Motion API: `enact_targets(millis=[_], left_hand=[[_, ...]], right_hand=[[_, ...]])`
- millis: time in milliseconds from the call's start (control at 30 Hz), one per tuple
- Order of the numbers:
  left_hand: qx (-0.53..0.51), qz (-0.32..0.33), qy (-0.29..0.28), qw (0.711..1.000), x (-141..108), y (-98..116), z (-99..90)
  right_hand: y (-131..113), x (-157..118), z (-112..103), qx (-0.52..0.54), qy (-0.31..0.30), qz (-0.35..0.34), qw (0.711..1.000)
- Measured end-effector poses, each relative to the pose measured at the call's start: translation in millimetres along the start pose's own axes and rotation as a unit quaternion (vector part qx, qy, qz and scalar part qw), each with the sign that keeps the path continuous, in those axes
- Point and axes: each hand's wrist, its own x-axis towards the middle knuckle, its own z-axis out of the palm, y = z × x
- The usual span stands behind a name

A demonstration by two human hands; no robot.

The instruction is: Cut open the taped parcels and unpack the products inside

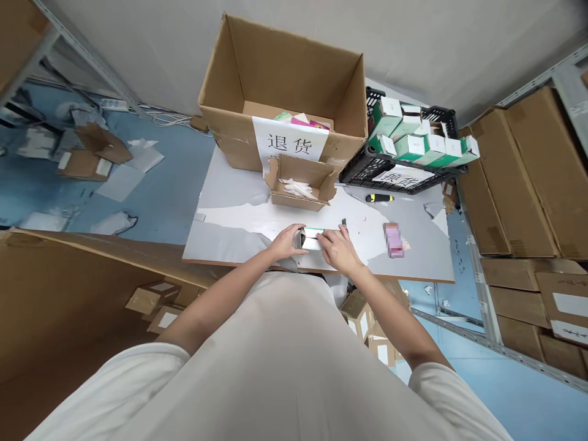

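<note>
A small white carton (313, 243) with a green edge lies between my hands at the table's front edge, its left end open. My left hand (285, 242) wraps round that open end, thumb and fingers closed on it. Over the carton's right part, the fingers of my right hand (339, 250) are bent and pressed against it. A small dark object (344, 222) shows just beyond the right fingers; I cannot make out what it is. Behind the carton stands a small open cardboard box (301, 199) with white pieces inside.
On the table (229, 245) stand a large cardboard box (234, 144) with a paper sign and a black crate (362, 174) of green-white cartons. A yellow-black cutter (379, 198) and a pink item (394, 240) lie at right. Shelves with boxes (519, 184) flank the right; a big carton (68, 294) stands left.
</note>
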Motion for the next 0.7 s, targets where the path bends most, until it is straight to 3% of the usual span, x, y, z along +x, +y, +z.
enact_targets(millis=[133, 300, 500, 700], left_hand=[[-0.01, -0.001, 0.0, 1.0, -1, 3, 0.3], [-0.044, -0.001, -0.009, 0.999, -3, 6, -3.1], [-0.061, 0.041, -0.054, 0.996, -8, 11, -6.9], [-0.023, -0.008, -0.023, 0.999, -6, 14, 0.5]], right_hand=[[-9, -4, 5, 0.05, -0.002, 0.026, 0.998], [-4, -20, 19, 0.127, 0.023, -0.057, 0.99], [-5, -19, 34, 0.17, 0.055, -0.018, 0.984], [-2, -13, 30, 0.164, 0.067, -0.028, 0.984]])
